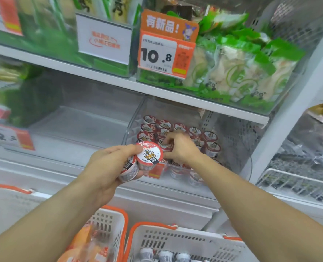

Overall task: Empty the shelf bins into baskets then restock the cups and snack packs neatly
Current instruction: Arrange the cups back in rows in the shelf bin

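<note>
My left hand (pixel 107 163) grips two small red-and-white lidded cups (pixel 138 163) in front of the shelf, one lid facing me. My right hand (pixel 181 146) reaches into the clear shelf bin (pixel 136 114) and its fingers curl around a cup (pixel 165 144) among several rows of the same cups (pixel 210 137). Left of it stands an empty clear bin (pixel 77 118). Below, a white basket with an orange rim (pixel 175 235) holds a few more cups (pixel 164 256). A second basket (pixel 109 225) on the left holds orange snack packs (pixel 85 242).
The upper shelf carries clear bins of green-and-white snack packs (pixel 238 63) with an orange 10.8 price tag (pixel 162 53). A white shelf ledge (pixel 157 193) runs in front of the bins. To the right, a white wire rack (pixel 298 184) holds dark packs.
</note>
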Available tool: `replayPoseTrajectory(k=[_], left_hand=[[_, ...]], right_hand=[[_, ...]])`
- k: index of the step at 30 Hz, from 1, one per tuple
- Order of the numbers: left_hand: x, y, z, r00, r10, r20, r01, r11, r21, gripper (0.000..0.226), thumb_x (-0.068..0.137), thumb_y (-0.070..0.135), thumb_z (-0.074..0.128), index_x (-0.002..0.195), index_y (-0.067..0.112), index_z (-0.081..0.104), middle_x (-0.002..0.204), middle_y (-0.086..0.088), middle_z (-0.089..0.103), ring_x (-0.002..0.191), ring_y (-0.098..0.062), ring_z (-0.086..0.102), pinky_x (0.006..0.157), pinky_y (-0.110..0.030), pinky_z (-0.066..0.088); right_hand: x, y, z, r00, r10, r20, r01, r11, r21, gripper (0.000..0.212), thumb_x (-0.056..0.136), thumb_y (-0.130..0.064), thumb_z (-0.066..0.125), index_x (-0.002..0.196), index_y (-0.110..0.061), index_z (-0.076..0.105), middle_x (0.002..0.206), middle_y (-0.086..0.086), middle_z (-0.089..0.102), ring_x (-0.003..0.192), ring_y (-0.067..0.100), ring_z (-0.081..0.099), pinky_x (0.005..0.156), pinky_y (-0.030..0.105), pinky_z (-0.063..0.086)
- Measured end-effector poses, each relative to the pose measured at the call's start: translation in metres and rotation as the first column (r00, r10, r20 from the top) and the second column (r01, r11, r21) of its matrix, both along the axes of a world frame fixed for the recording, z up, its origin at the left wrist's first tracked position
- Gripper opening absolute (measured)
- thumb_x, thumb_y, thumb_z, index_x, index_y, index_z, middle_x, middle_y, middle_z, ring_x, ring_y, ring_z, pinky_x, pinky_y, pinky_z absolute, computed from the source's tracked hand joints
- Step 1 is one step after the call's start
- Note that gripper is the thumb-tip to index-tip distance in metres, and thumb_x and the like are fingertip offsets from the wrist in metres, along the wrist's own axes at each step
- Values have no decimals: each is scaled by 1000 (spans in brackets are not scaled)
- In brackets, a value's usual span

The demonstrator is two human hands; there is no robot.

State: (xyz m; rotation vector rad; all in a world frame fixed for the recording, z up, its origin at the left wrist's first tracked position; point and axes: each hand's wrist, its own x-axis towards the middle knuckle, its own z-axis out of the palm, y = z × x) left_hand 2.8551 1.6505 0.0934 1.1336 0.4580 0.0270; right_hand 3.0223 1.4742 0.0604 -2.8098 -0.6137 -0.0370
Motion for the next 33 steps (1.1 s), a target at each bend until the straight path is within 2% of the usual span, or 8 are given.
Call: replayPoseTrajectory(k=[4, 7, 10, 15, 19, 24, 28, 33], left_hand=[[2, -5, -2, 1000, 8, 5, -8, 1000, 0, 19, 80, 12, 78, 95, 1, 73, 77, -15, 75, 54, -21, 69, 52, -30, 60], [7, -12, -3, 1000, 1, 30, -2, 999, 42, 17, 80, 13, 79, 91, 3, 74, 81, -16, 76, 61, -24, 71, 60, -35, 62], [21, -29, -2, 996, -49, 76, 38, 989, 140, 19, 79, 21, 81, 89, 6, 75, 88, -16, 76, 73, -30, 73, 73, -43, 62], [54, -68, 12, 972, -111, 205, 29, 931, 363, 36, 78, 42, 81, 92, 11, 71, 85, -5, 73, 66, -10, 67, 56, -23, 52], [99, -83, 4, 971, -218, 94, 96, 722, 685, 89, 37, 63, 89, 111, 21, 62, 111, -2, 64, 97, -16, 64, 85, -30, 55], [139, -100, -15, 930, -365, -32, 207, 452, 868, 42, 69, 20, 82, 100, 11, 55, 78, 3, 59, 64, -10, 55, 52, -20, 43], [159, -96, -35, 873, -477, -105, 200, 153, 968, 83, 65, 55, 84, 129, 19, 46, 119, -1, 60, 112, -22, 58, 92, -33, 49], [167, -92, -38, 784, -548, -292, 197, -227, 954, 84, 65, 70, 76, 137, 34, 52, 147, -5, 35, 145, -29, 21, 121, -51, 16]], right_hand=[[-40, -8, 36, 992, -41, 117, 11, 970, 245, 23, 86, -28, 76, 107, -24, 70, 115, -1, 67, 98, 12, 65, 89, 27, 53], [-90, -19, 66, 947, 245, -208, -29, 710, 704, 28, 91, -27, 73, 118, -26, 66, 114, 4, 68, 98, 21, 71, 86, 40, 60], [-107, -33, 68, 876, 396, -274, -147, 761, 632, 61, 75, -13, 87, 129, -25, 62, 121, 7, 66, 107, 23, 69, 86, 42, 61], [-78, -70, 62, 981, 132, -145, -11, 776, 631, 50, 71, -14, 91, 116, -23, 69, 103, -3, 72, 91, 8, 71, 76, 23, 56], [-47, -98, 38, 984, -154, -90, 177, 910, 374, 60, 71, -37, 88, 123, -22, 62, 110, -10, 68, 96, 5, 65, 73, 11, 45], [-20, -107, 6, 980, -189, -59, 196, 967, 164, 67, 76, -44, 81, 132, -16, 59, 129, -1, 63, 119, 18, 58, 86, 20, 40], [-14, -112, -9, 985, -172, -23, 174, 982, 70, 60, 70, -54, 75, 121, -24, 65, 126, 1, 63, 112, 19, 60, 93, 33, 51], [-8, -114, -9, 988, -150, 44, 146, 986, 80, 44, 78, -50, 76, 113, -24, 68, 119, 0, 65, 110, 19, 60, 92, 33, 50]])
